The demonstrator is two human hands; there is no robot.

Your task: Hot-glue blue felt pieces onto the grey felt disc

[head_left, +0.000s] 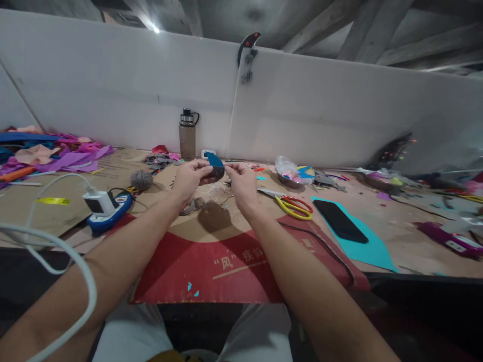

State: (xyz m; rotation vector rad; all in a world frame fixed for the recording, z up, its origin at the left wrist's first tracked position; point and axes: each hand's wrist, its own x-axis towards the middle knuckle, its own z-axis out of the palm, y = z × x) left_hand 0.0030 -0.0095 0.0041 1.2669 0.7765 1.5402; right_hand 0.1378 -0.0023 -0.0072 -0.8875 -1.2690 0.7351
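Above the middle of the work surface I hold up a small curved piece (216, 173), dark grey with a pointed blue felt-like flap on top. My left hand (193, 180) pinches its left side between thumb and fingers. My right hand (243, 182) has its fingertips closed together at the piece's right edge. Below them lies a brown and red cardboard sheet (177, 271) with a dark shadow on it. Scissors (294, 206) with red and yellow handles rest to the right of my right hand. Grey yarn (142, 179) sits in a ball to the left.
A phone (339, 220) lies on a turquoise sheet (381, 259) at right. On the left stand a blue power strip (109, 217) with a white charger and a looping white cable (90, 286). A bottle (187, 136), a bowl (290, 180) and felt scraps (71, 158) line the back.
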